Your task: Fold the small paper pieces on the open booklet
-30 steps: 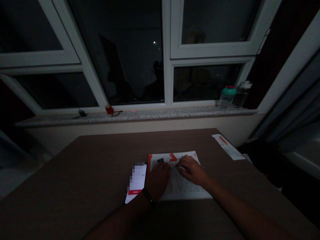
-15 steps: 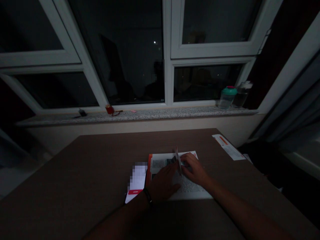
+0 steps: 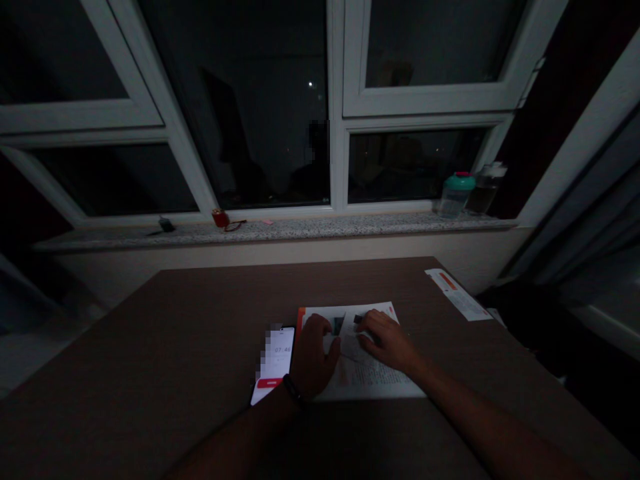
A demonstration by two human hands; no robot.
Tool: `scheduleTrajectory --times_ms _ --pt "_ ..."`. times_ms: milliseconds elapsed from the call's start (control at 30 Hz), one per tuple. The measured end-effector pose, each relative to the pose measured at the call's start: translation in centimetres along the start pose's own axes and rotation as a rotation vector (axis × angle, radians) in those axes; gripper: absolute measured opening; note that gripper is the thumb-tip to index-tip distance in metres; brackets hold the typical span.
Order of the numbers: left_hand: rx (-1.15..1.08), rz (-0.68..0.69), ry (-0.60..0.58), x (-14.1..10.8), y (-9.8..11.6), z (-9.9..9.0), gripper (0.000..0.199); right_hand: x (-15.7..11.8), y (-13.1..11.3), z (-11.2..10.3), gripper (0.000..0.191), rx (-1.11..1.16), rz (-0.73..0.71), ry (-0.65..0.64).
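A printed sheet or booklet [image 3: 385,379] with an orange left edge lies flat on the table. On top of it is a smaller, pale folded paper [image 3: 350,341], lying low between my hands. My left hand [image 3: 313,357], with a dark band at the wrist, rests at its left side, thumb and bent fingers apart. From the right, my right hand [image 3: 385,337] has its curled fingers and thumb on the small paper's right part, beside a dark patch. Dim light leaves the paper's exact folds unclear.
A lit phone [image 3: 275,363] lies just left of the sheet. Another paper strip [image 3: 457,293] is at the brown table's [image 3: 200,333] right edge. The stone sill [image 3: 310,228] holds a teal-lidded bottle [image 3: 457,195], a second bottle [image 3: 486,189] and a small red item [image 3: 220,218].
The small paper stood upright between my hands and now lies lower and flatter. My left hand has drawn back to the left, its fingers more bent, while my right hand has barely moved.
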State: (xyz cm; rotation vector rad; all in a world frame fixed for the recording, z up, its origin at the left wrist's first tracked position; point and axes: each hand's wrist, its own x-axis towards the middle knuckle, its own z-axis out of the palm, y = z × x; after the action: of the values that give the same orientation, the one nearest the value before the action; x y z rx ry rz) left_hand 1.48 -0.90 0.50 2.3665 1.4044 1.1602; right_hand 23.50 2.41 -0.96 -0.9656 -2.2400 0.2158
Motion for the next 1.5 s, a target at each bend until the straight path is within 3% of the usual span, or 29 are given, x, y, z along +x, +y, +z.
scheduleTrajectory --times_ms 67,200,300,667,800,967,1100,1333,1500 --pt "0.017 0.070 -0.083 0.1 0.2 -0.1 0.011 0.0 0.2 0.3 0.012 0.001 0.014 -0.040" --pt "0.018 0.272 -0.444 0.2 0.7 -0.1 0.032 0.0 0.3 0.6 0.013 0.046 0.011 -0.061" --pt "0.013 0.329 -0.530 0.2 0.7 0.1 0.043 -0.1 0.4 0.6 0.013 0.067 -0.002 -0.045" --pt "0.194 0.144 -0.350 -0.1 -0.1 0.5 0.027 0.1 0.8 0.7 0.015 0.066 0.080 0.071" --pt "0.200 0.107 -0.327 -0.3 -0.5 0.8 0.033 0.2 0.5 0.4 0.019 0.082 0.067 0.026" --pt "0.171 0.112 -0.303 -0.2 -0.7 1.0 0.027 0.1 0.3 0.3 0.030 0.087 -0.002 -0.060" --pt "0.167 0.132 -0.321 0.2 -0.6 1.0 0.022 0.0 0.4 0.3 0.034 0.078 -0.018 -0.093" --pt "0.139 0.155 -0.356 0.3 -0.5 0.8 0.017 0.1 0.4 0.4 0.018 0.054 0.001 -0.080" --pt "0.080 0.163 -0.395 0.1 -0.3 0.7 0.026 0.2 0.6 0.6 0.017 0.043 0.047 -0.039"
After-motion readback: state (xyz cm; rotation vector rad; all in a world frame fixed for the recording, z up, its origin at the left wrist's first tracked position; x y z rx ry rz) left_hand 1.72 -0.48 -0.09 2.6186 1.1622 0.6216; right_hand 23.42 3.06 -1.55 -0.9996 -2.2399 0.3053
